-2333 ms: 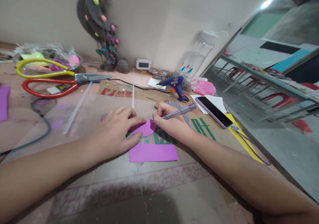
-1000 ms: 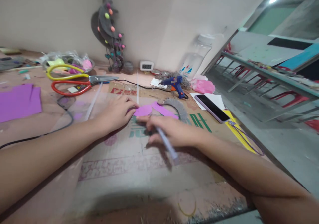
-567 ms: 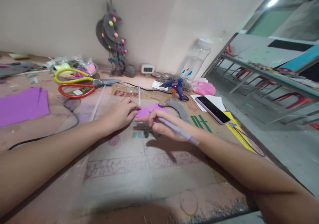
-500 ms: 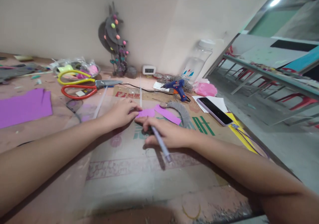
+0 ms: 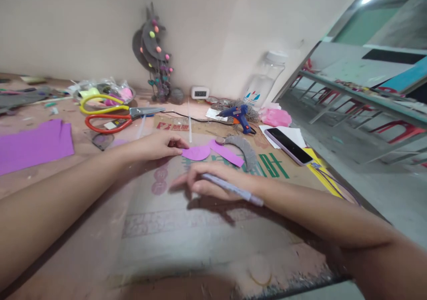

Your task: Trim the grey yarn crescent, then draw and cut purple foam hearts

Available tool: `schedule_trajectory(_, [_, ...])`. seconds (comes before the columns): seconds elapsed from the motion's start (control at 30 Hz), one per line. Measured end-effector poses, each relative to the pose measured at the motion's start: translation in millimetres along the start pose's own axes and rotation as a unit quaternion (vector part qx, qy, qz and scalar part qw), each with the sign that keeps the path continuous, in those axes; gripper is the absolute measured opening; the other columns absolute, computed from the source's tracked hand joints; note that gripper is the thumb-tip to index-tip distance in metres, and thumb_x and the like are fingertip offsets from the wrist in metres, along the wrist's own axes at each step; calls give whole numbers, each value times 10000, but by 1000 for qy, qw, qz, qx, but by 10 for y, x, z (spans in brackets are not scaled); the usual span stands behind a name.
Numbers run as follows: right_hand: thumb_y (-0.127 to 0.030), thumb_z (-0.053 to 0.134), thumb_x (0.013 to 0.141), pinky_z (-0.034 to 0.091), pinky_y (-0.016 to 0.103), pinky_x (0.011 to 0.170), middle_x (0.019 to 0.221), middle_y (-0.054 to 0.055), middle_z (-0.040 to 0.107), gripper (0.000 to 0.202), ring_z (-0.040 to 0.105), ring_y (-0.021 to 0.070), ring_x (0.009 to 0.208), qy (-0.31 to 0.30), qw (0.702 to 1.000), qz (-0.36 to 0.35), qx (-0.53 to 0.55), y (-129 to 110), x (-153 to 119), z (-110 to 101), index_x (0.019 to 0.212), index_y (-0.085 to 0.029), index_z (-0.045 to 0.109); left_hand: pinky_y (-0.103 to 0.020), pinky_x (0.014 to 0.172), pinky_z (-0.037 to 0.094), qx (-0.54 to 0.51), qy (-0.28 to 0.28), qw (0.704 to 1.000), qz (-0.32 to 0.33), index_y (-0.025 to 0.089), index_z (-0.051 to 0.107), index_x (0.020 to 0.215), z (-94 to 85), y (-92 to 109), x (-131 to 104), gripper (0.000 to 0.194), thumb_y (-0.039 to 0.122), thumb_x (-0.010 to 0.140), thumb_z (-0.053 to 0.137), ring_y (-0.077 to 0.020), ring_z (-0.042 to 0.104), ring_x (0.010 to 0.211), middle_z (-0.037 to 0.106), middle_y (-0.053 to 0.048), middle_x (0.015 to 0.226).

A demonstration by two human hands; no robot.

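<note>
My left hand (image 5: 163, 146) pinches the left end of a small purple piece with a curved edge (image 5: 197, 152), which looks like felt or paper. Between the thumb and fingers of my right hand (image 5: 213, 180) lies a pale purple pen (image 5: 231, 188), its back end pointing right toward my wrist. That hand hovers over the cardboard (image 5: 160, 255), just nearer to me than the curved piece. A purple strip (image 5: 227, 153) lies to the right of the curved piece. Against the strip rests a grey yarn-wrapped crescent (image 5: 245, 151).
Scissors with yellow and red handles (image 5: 106, 113) lie behind my left forearm, near a larger purple sheet (image 5: 36, 144). A blue glue gun (image 5: 238, 115), a water bottle (image 5: 265, 80), a small timer (image 5: 200, 93) and a phone (image 5: 288, 146) stand or lie farther back. A grey moon ornament (image 5: 153, 51) leans at the wall.
My right hand has drawn back from the curved piece toward me, and the pen has swung flatter to the right. My left hand stays at the piece, shifted slightly left.
</note>
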State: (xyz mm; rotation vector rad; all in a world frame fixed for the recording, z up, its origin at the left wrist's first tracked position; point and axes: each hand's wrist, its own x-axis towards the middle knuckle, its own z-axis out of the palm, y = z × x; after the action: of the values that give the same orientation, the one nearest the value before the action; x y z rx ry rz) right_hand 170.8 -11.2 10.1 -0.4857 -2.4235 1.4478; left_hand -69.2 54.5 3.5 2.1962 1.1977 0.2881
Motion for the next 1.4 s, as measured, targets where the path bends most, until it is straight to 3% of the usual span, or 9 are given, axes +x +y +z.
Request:
schedule_trajectory(0.17, [-378,711,936,205,614,1254,1588,207,482,223,379,334,1523,18,988,53,-144,18,-620,-215,959,-189,595,-287,864,512,0,9,1000,0,231,760,1157,7,-34,6,383,417,874,581,-221,696,1002,790,-31,1125])
schedule_trajectory(0.3, [-606,460,1031,498,466,1091,1127,188,782,495,656,296,1281,-141,970,105,167,-329,-926,-138,827,-184,618,-277,802,513,6,11,1000,-16,232,756,1150,28,9,7,385,414,866,573,-208,697,925,796,-25,1066])
schedule_trajectory(0.4, [-573,482,1036,551,493,1003,1191,187,769,407,728,297,1166,42,966,95,239,-301,-1052,-236,894,-202,570,-269,756,506,17,17,999,-25,216,741,1159,77,81,10,387,399,864,570,-194,688,848,786,-24,984])
schedule_trajectory(0.47, [-532,523,1031,476,529,1094,1398,197,668,335,636,296,1317,118,985,97,80,-110,-1112,-378,980,-208,589,-277,749,502,29,27,999,-30,200,732,1161,124,129,10,386,388,873,557,-195,677,833,769,-36,964])
schedule_trajectory(0.57, [-499,682,933,412,565,1142,1470,205,613,298,532,330,1422,138,974,107,-143,212,-1173,-588,943,-216,590,-296,773,501,48,41,997,-35,199,719,1173,179,179,3,382,378,872,565,-207,663,874,747,-58,1009])
schedule_trajectory(0.83, [-405,626,957,509,521,1024,1374,186,688,191,642,336,1293,169,941,140,-256,260,-1100,-637,934,-219,587,-276,738,507,37,-12,999,-3,210,716,1178,74,253,-40,404,349,815,606,-204,671,843,739,-38,952])
schedule_trajectory(1.1, [-390,570,983,552,398,844,1126,108,781,174,746,270,1005,219,938,117,-243,154,-671,-454,923,-230,600,-337,821,551,19,-42,999,2,242,654,1363,159,382,-232,600,310,767,657,-262,702,961,735,-69,1130])
schedule_trajectory(1.3, [-475,605,974,538,360,787,917,16,616,279,641,191,813,414,901,58,-115,482,-620,-703,942,-257,434,-357,836,553,7,-17,1000,10,260,685,1327,232,350,-224,554,343,779,678,-267,705,953,752,-57,1104])
schedule_trajectory(1.4, [-542,646,945,533,383,848,986,22,575,366,642,201,909,379,922,43,-65,613,-613,-761,996,-258,421,-376,840,549,4,-12,1000,2,263,655,1377,255,308,-207,581,372,806,661,-271,696,948,745,-66,1095])
